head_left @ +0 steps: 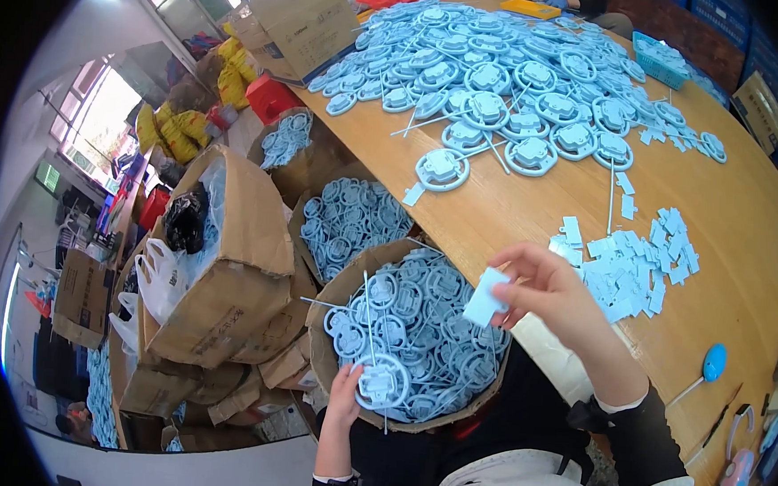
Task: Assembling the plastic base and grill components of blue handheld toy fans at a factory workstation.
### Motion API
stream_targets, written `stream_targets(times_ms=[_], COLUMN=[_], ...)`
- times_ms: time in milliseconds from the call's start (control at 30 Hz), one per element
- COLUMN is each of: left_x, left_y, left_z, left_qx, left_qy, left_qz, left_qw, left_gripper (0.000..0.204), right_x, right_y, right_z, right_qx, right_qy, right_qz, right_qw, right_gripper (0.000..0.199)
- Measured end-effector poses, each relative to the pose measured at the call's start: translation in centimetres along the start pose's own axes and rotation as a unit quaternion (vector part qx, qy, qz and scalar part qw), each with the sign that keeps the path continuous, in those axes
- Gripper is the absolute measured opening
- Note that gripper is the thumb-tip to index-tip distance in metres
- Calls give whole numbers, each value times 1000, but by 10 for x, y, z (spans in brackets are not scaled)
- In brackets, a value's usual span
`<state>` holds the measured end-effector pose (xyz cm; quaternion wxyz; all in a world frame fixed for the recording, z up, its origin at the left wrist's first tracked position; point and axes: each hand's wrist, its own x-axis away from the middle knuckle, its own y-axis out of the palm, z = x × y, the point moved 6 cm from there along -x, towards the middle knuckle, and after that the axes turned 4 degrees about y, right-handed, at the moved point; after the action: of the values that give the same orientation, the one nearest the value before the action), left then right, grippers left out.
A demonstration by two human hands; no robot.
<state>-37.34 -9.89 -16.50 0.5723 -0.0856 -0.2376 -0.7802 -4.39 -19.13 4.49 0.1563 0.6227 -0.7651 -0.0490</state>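
My left hand (342, 399) is closed on the rim of a round light-blue plastic frame (381, 381), which has a ring, a blocky centre and thin rods. It is held over an open cardboard box (320, 346) full of similar round frames (437, 335). Between the thumb and fingers of my right hand (542, 292) is a small flat light-blue plastic plate (485, 297), held up by the table's near edge. Close beyond that hand, a pile of the same small plates (628, 274) lies on the wooden table (488, 218).
A large heap of round frames (497, 80) covers the table's far part. More cardboard boxes (228, 260) crowd the left side. A blue oval-headed stick (711, 362) lies at the right. Across the table sits another person with a blue-gloved hand (555, 1).
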Motion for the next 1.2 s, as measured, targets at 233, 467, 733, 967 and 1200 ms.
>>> stream_targets(times_ms=[233, 467, 733, 967, 1200], left_x=[45, 79, 89, 94, 80], left_y=[109, 170, 184, 179, 159], left_z=[71, 99, 100, 101, 90], left_qx=[7, -112, -223, -269, -147], left_qy=[308, 488, 530, 552, 492], left_qz=[90, 14, 50, 81, 49], left_qw=[947, 866, 816, 785, 857], left_gripper=[41, 36, 59, 53, 45], right_x=[8, 16, 18, 21, 12], right_y=[57, 60, 54, 55, 58], right_z=[46, 41, 29, 26, 7], right_qx=[-31, 20, 57, 166, 339], right_qy=[9, -55, -100, -150, -313], right_qz=[-94, -3, 28, 34, 2], right_qw=[995, 998, 993, 974, 887], right_gripper=[23, 24, 20, 22, 45])
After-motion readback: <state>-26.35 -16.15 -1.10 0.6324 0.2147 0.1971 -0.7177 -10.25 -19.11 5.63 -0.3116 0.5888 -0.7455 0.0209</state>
